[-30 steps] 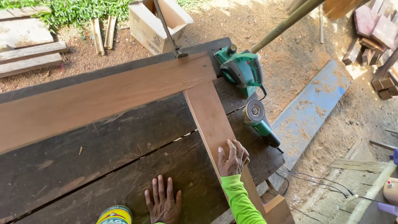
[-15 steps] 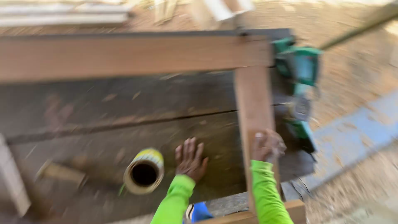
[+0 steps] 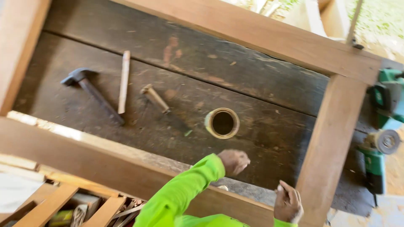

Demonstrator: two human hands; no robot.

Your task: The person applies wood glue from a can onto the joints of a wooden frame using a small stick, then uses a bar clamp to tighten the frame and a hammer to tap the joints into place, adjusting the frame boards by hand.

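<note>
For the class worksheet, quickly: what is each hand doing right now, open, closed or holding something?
Left hand: closed in a loose fist over the table, near the can, nothing visible in it.
Right hand: fingers curled, beside the upright board; any grip cannot be told.

We have one view only, from the camera worn on the person's head, so no second view shares any part of the scene. It looks steeply down, almost straight onto the dark plank table (image 3: 261, 80), from close above it. The wooden frame (image 3: 269, 33) runs off the picture at the left and at the bottom, so we see only part of it. The person's left hand (image 3: 234, 162) and right hand (image 3: 288, 204) enter from the bottom edge, nearest the lens. The open tin can (image 3: 222, 123) sits near the middle. The green power tool (image 3: 389, 98) is cut by the right edge.
</note>
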